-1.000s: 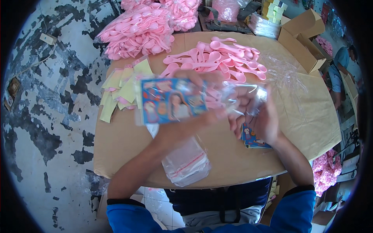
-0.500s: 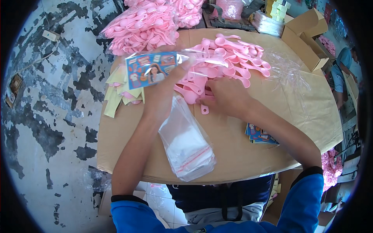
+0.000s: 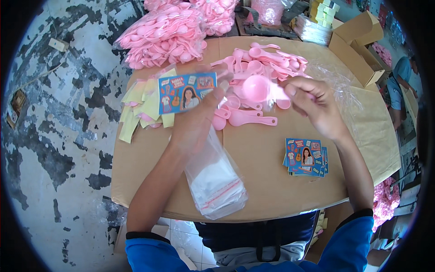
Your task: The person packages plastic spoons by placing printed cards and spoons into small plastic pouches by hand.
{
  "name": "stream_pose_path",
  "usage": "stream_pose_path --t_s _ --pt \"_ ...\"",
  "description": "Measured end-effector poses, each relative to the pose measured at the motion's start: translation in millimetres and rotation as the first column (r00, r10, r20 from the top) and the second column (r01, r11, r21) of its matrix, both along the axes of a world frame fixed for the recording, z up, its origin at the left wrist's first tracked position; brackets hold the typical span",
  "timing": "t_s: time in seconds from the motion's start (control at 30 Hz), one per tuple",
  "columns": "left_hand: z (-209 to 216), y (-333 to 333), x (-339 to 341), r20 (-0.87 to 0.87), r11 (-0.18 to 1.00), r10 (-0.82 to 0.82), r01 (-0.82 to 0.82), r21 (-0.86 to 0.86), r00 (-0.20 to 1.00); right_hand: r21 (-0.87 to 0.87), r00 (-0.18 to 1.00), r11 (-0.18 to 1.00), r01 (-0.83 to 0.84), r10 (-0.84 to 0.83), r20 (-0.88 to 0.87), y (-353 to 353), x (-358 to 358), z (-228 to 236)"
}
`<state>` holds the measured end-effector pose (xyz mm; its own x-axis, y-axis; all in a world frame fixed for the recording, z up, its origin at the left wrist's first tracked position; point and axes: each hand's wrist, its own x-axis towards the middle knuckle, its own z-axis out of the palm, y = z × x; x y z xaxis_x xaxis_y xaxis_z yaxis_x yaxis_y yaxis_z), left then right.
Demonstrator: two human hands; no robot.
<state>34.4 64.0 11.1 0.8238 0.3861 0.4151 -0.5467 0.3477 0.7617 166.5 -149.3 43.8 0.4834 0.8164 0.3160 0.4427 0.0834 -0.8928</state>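
Note:
My left hand [image 3: 192,120] is closed on a clear plastic bag with a blue printed card [image 3: 186,93] in it. Facing the bag's opening, my right hand [image 3: 321,106] pinches a pink measuring spoon [image 3: 256,89] by its handle, bowl toward the left. Behind and below it spreads a heap of loose pink spoons [image 3: 272,58]. A stack of clear bags [image 3: 219,186] lies below my left wrist, partly under that forearm. Beside my right forearm rests a small pile of blue cards [image 3: 304,157]. Pale yellow pieces with pink items [image 3: 144,106] lie left of my left hand.
Big bags full of pink spoons [image 3: 163,36] stand at the table's far left edge. An opened cardboard box [image 3: 355,43] is at the far right, near crumpled clear plastic [image 3: 335,79]. Brown paper [image 3: 267,190] covers the table. Another person [image 3: 401,79] sits at far right.
My right hand has lifted a spoon out of the heap and moved right and up, uncovering the card pile. The bag with the card has shifted slightly right and down.

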Motion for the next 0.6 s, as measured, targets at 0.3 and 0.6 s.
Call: stream_pose_path --t_s 0.3,0.6 --pt "-7.6 -27.9 -11.6 -0.072 0.98 -0.19 0.194 0.051 0.979 0.213 0.979 0.957 -0.197 0.18 0.097 0.5 -36.0 5.2" --pt "-7.9 -27.1 -18.6 -0.127 0.988 -0.128 0.138 0.074 0.984 0.054 0.962 0.985 -0.164 0.148 0.23 -3.2 -39.4 7.3"
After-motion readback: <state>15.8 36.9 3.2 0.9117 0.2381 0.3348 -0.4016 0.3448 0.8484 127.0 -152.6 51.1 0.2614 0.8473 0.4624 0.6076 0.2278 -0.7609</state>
